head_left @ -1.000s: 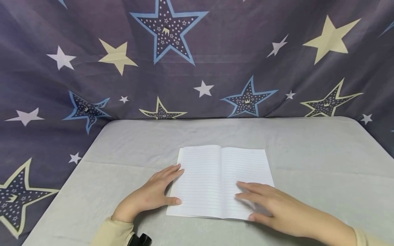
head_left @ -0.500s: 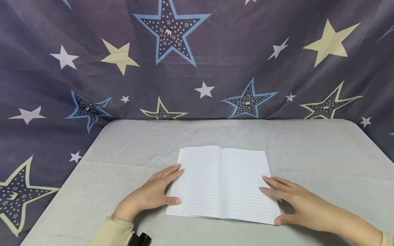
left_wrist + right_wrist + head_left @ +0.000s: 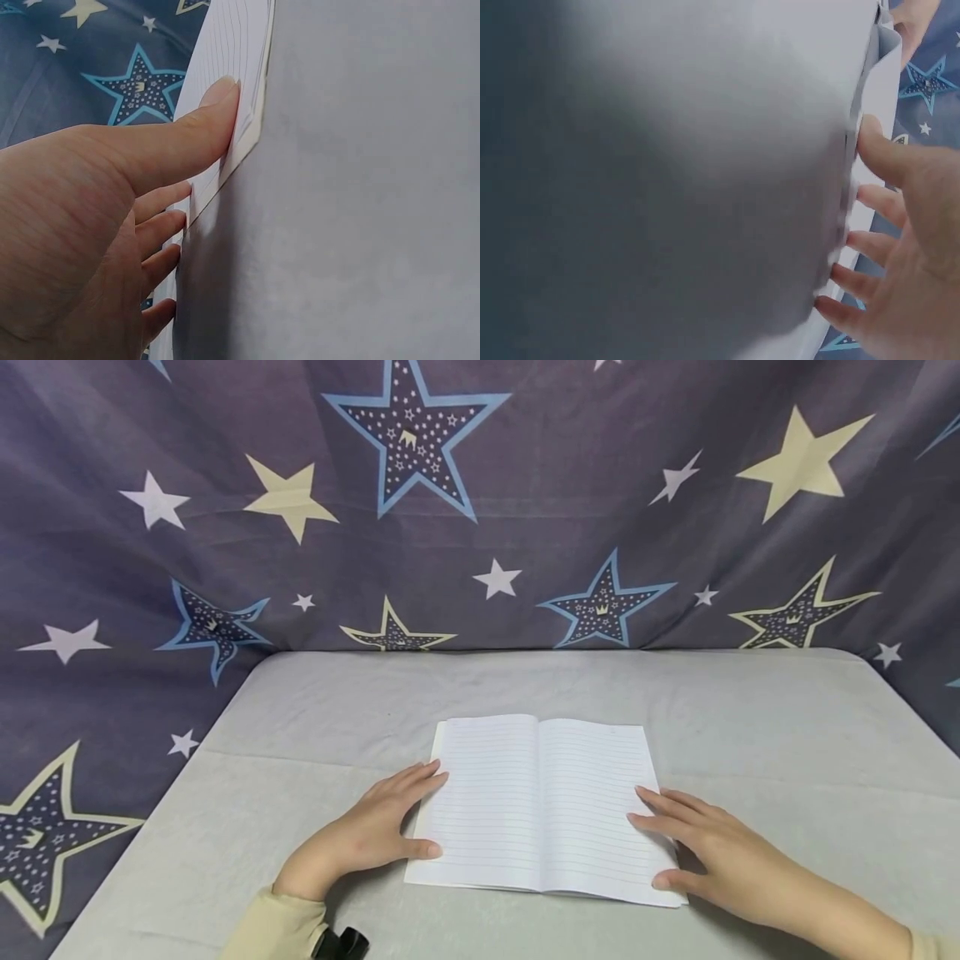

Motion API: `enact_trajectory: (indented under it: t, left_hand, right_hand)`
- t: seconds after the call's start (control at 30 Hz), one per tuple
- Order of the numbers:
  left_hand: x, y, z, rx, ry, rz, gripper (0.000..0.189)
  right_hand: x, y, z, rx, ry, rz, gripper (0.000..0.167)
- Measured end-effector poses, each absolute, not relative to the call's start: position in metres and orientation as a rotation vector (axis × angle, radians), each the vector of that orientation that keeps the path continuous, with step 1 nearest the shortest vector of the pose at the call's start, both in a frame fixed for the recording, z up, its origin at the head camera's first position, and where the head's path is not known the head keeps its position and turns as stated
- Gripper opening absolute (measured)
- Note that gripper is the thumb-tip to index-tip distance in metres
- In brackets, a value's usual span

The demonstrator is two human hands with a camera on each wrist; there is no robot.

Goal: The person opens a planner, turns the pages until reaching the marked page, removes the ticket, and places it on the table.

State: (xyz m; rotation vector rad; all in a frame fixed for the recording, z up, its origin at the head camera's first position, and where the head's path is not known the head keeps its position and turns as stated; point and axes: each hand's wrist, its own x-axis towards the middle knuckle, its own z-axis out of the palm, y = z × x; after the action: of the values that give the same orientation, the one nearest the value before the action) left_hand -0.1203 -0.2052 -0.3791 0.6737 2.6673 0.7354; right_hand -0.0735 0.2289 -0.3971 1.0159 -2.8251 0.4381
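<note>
An open notebook (image 3: 487, 802) with lined white pages lies on the grey table. Along its left edge rests my left hand (image 3: 375, 827), fingers spread and thumb laid on the left page near the lower corner. My right hand (image 3: 720, 856) touches the right page at its outer edge, its fingers extended and the thumb near the bottom corner. In the left wrist view the thumb (image 3: 195, 139) lies over the lined page edge. The right wrist view shows the fingertips (image 3: 840, 274) along the page edges, which stand slightly apart. No writing is legible on the pages.
The grey cloth-covered table (image 3: 337, 693) extends around the notebook. A dark curtain (image 3: 465, 535) with printed stars hangs behind it and on both sides. A small black device (image 3: 341, 943) sits by the left wrist at the near side.
My right hand has moved right from the middle of the right page to its outer edge. Most recently its thumb has shifted slightly inward from the corner. The left hand stays still.
</note>
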Motion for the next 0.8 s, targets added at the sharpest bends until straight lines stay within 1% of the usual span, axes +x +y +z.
enact_trajectory:
  t: [0.07, 0.2, 0.3, 0.4, 0.63, 0.73, 0.8]
  left_hand:
    - [-0.12, -0.205, -0.379, 0.677, 2.67, 0.737, 0.09]
    - [-0.12, -0.205, -0.38, 0.675, 2.667, 0.743, 0.09]
    - [-0.12, -0.205, -0.38, 0.672, 2.663, 0.744, 0.091]
    - [-0.12, -0.205, -0.38, 0.671, 2.665, 0.741, 0.091]
    - [-0.119, -0.205, -0.378, 0.661, 2.667, 0.744, 0.09]
    - [-0.119, -0.205, -0.378, 0.66, 2.665, 0.746, 0.09]
    - [-0.119, -0.205, -0.377, 0.66, 2.663, 0.75, 0.09]
  right_hand:
    - [-0.074, 0.228, -0.398, 1.008, -2.817, 0.446, 0.07]
    - [-0.075, 0.23, -0.398, 1.039, -2.816, 0.453, 0.081]
    - [-0.075, 0.231, -0.398, 1.043, -2.806, 0.458, 0.084]
    - [-0.074, 0.229, -0.397, 1.02, -2.814, 0.466, 0.081]
    - [-0.072, 0.22, -0.39, 0.945, -2.847, 0.457, 0.065]
    - [-0.073, 0.217, -0.386, 0.9, -2.875, 0.45, 0.064]
    - [-0.074, 0.215, -0.383, 0.847, -2.891, 0.448, 0.069]
